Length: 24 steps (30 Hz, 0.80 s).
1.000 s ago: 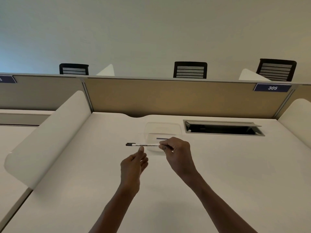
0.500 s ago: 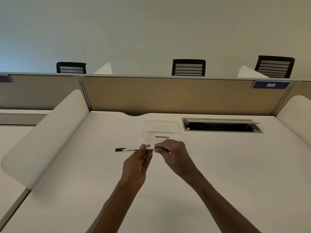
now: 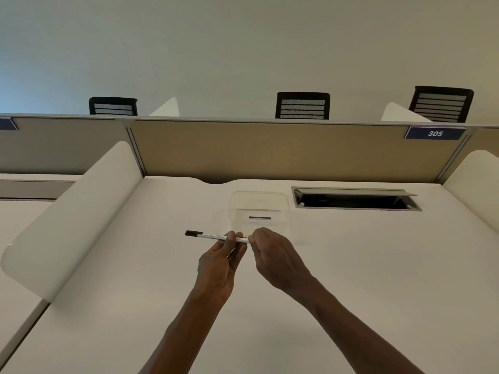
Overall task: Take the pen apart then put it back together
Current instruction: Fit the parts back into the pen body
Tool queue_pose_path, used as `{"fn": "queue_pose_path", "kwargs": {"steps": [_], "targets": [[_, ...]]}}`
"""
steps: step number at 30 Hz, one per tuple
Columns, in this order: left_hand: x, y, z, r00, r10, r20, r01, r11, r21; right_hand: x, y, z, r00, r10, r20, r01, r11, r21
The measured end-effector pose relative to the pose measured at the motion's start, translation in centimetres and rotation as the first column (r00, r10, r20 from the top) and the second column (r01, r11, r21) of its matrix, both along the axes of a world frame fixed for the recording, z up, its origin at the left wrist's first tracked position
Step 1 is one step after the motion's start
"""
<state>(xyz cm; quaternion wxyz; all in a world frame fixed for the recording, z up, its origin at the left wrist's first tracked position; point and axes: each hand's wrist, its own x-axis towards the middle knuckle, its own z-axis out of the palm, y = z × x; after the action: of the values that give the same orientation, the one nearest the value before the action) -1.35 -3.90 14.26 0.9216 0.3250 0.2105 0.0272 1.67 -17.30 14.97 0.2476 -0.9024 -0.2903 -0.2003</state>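
A slim white pen point(image 3: 213, 236) with a black cap at its left end is held level above the white desk point(image 3: 351, 265). My left hand point(image 3: 220, 263) pinches the barrel near its right part between thumb and fingers. My right hand point(image 3: 272, 255) closes its fingertips on the pen's right end, which the fingers hide. Both hands meet at the desk's middle, just in front of a clear plastic container point(image 3: 259, 209).
The clear container holds a short dark piece point(image 3: 259, 218). An open cable hatch point(image 3: 353, 201) lies at the back right of the desk. White side dividers point(image 3: 73, 211) flank the desk and a tan partition point(image 3: 270, 149) stands behind. Black chairs show beyond it.
My left hand rose from under the pen and took hold of the barrel. The pen shifted left and toward me, away from the container, with my right hand still on its right end.
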Motion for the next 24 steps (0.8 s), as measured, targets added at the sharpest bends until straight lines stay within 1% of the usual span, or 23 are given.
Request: {"fn": "queue_pose_path", "kwargs": {"steps": [2, 4, 6, 7, 9, 11, 13, 16, 18, 20, 21, 23, 24], "targets": [[0.0, 0.0, 0.1, 1.000, 0.010, 0.010, -0.010, 1.000, 0.006, -0.1, 0.5, -0.3, 0.989, -0.013, -0.150, 0.027, 0.995, 0.093], [-0.1, 0.0, 0.2, 1.000, 0.018, 0.018, -0.018, 1.000, 0.008, 0.0, 0.8, -0.4, 0.958, 0.012, -0.286, 0.047, 0.979, 0.198], [-0.1, 0.2, 0.3, 0.999, 0.027, 0.022, -0.027, 1.000, 0.007, 0.1, 0.7, -0.3, 0.929, 0.065, -0.365, 0.039, 0.962, 0.271], [-0.1, 0.3, 0.4, 0.999, 0.033, 0.023, -0.033, 0.999, 0.004, 0.1, 0.5, -0.2, 0.924, 0.084, -0.372, 0.018, 0.965, 0.263], [0.0, 0.5, 0.5, 0.999, 0.049, 0.024, -0.048, 0.999, -0.007, 0.3, -0.1, 0.1, 0.947, 0.097, -0.306, -0.048, 0.985, 0.167], [0.1, 0.7, 0.5, 0.998, 0.057, 0.020, -0.057, 0.998, -0.006, 0.6, -0.7, 0.2, 0.981, 0.101, -0.168, -0.096, 0.995, 0.042], [0.1, 0.7, 0.6, 0.998, 0.053, 0.019, -0.053, 0.999, 0.001, 0.7, -1.2, 0.3, 0.992, 0.123, -0.042, -0.125, 0.992, -0.037], [0.0, 0.7, 0.6, 0.999, 0.035, 0.022, -0.035, 0.999, 0.007, 0.8, -1.4, 0.3, 0.986, 0.136, 0.093, -0.121, 0.982, -0.147], [-0.1, 0.6, 0.6, 0.999, 0.024, 0.023, -0.024, 1.000, 0.005, 0.8, -1.4, 0.4, 0.983, 0.130, 0.131, -0.105, 0.977, -0.185], [-0.1, 0.6, 0.7, 1.000, 0.012, 0.028, -0.012, 1.000, 0.000, 0.6, -1.2, 0.4, 0.987, 0.120, 0.104, -0.103, 0.983, -0.153], [-0.1, 0.6, 0.7, 0.999, 0.007, 0.031, -0.007, 1.000, -0.002, 0.4, -1.0, 0.4, 0.992, 0.106, 0.064, -0.098, 0.988, -0.115], [-0.1, 0.7, 0.6, 0.999, 0.001, 0.042, -0.001, 1.000, -0.004, 0.2, -0.3, 0.4, 0.995, 0.066, -0.080, -0.066, 0.998, 0.008], [0.0, 0.7, 0.6, 0.999, -0.001, 0.048, 0.001, 1.000, -0.005, 0.0, 0.1, 0.4, 0.979, 0.053, -0.198, -0.032, 0.993, 0.110]]}}
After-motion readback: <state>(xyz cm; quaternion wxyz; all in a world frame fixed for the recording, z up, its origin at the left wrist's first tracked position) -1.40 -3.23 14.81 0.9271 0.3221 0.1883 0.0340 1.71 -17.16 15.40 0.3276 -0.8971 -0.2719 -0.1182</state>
